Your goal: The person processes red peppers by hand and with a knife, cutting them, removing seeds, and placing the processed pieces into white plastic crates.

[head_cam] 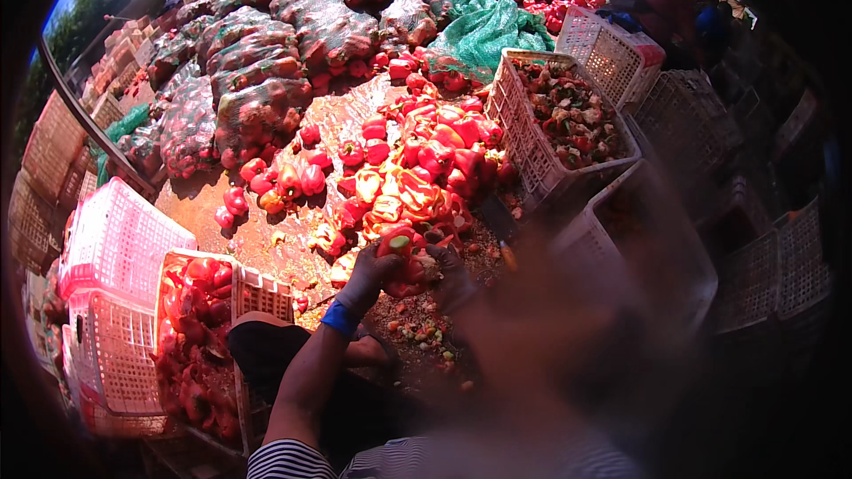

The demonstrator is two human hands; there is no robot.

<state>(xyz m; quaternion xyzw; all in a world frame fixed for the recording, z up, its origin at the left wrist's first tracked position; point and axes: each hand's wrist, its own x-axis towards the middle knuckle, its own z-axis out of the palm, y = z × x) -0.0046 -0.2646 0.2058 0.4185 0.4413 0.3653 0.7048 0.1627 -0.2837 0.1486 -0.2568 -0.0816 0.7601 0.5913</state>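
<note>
My left hand (363, 277), gloved with a blue band at the wrist, grips a red bell pepper (401, 266) that shows a green patch. Against the pepper's right side is my gloved right hand (452, 278), its fingers at a pale, seedy part; how firmly they hold it is unclear. Just beyond both hands lies a large heap of red bell peppers (436, 146), some of them cut or broken. What looks like a knife (507, 256) with an orange handle rests to the right of the heap. Seeds and scraps (426, 336) cover the ground below my hands.
A plastic crate (532, 140) of pepper cores stands right, a crate of red pepper pieces (200, 339) left. Stacked crates (120, 346) rise further left. Filled mesh sacks (259, 113) and green netting (492, 30) lie behind the heap. Another person (659, 0) is at upper right.
</note>
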